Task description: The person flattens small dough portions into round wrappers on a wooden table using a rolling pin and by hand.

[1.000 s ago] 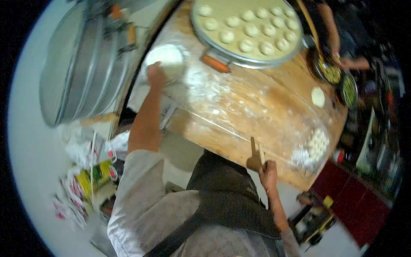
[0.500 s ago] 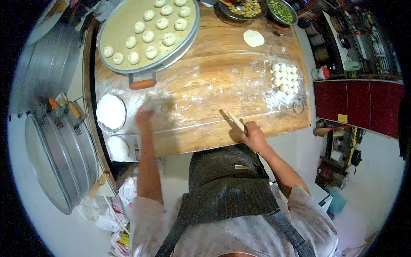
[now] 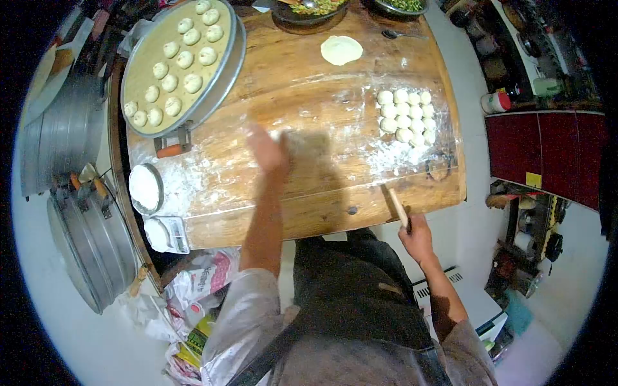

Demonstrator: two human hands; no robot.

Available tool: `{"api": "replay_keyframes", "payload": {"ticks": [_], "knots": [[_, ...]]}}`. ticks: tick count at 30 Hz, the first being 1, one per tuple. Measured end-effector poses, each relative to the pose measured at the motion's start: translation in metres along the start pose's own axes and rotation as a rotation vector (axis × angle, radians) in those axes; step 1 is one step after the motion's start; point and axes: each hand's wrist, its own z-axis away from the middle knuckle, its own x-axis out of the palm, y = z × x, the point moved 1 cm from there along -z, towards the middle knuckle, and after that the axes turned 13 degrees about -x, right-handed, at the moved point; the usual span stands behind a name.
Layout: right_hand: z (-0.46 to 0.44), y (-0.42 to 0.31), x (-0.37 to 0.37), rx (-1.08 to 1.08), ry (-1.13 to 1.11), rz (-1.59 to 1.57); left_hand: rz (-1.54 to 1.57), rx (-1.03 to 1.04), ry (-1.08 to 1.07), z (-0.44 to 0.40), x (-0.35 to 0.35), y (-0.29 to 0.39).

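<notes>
My left hand (image 3: 268, 153) is over the middle of the wooden table, smeared by motion, and its fingers cannot be made out. My right hand (image 3: 417, 238) is closed round one end of a wooden rolling pin (image 3: 398, 206) at the table's front edge. Several small dough balls (image 3: 403, 118) sit in rows on the right part of the table, with loose flour by them. Farther back lies a flat round dough wrapper (image 3: 342, 50). A large round steamer tray (image 3: 239, 58) at the back left bears several filled buns (image 3: 185, 60).
A flour bowl (image 3: 147, 188) and a scale (image 3: 176, 234) stand at the table's left edge. Bowls of filling (image 3: 310, 8) and chopped greens (image 3: 399, 6) are at the back, near a spoon (image 3: 402, 35). Stacked steamers (image 3: 96, 244) stand at the left.
The view has shifted and turned. My left hand has moved from the floured left side, where the flour bowl is, to the middle of the table. My right hand still holds the rolling pin.
</notes>
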Motion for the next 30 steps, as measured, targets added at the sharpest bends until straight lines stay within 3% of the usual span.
{"api": "replay_keyframes", "payload": {"ticks": [1, 2, 5, 6, 8, 12, 15, 17, 21, 24, 25, 30], "knots": [[0.004, 0.009, -0.003, 0.004, -0.008, -0.01, 0.196, 0.225, 0.03, 0.012, 0.007, 0.029], [0.008, 0.014, -0.012, 0.068, -0.03, -0.035, 0.184, 0.218, 0.021, 0.038, 0.022, 0.055], [0.015, 0.035, -0.022, 0.156, -0.066, -0.099, 0.085, 0.449, -0.418, 0.091, 0.056, 0.123], [0.016, 0.04, -0.026, 0.169, -0.089, -0.097, 0.069, 0.445, -0.413, 0.101, 0.047, 0.129], [0.018, 0.052, -0.025, 0.184, -0.104, -0.107, 0.048, 0.893, -0.631, 0.128, 0.017, 0.142], [0.018, 0.064, -0.013, 0.143, -0.078, -0.126, -0.108, 0.835, -0.688, 0.072, 0.009, 0.138], [0.013, 0.057, -0.014, 0.119, -0.059, -0.141, -0.308, 0.517, -0.398, -0.011, -0.005, 0.118], [0.012, 0.051, -0.011, 0.128, -0.051, -0.164, -0.284, 0.387, -0.208, -0.032, -0.001, 0.061], [0.008, 0.039, 0.0, 0.138, -0.07, -0.213, -0.216, -0.15, -0.006, -0.039, -0.043, -0.041], [0.012, 0.038, 0.007, 0.112, -0.079, -0.249, -0.263, -0.119, 0.053, -0.04, -0.03, -0.062], [0.012, 0.036, 0.007, 0.078, -0.074, -0.241, -0.254, -0.116, 0.045, -0.042, -0.031, -0.041], [0.006, 0.022, -0.01, 0.185, -0.066, -0.239, 0.018, 0.363, -0.275, -0.027, 0.022, 0.091]]}}
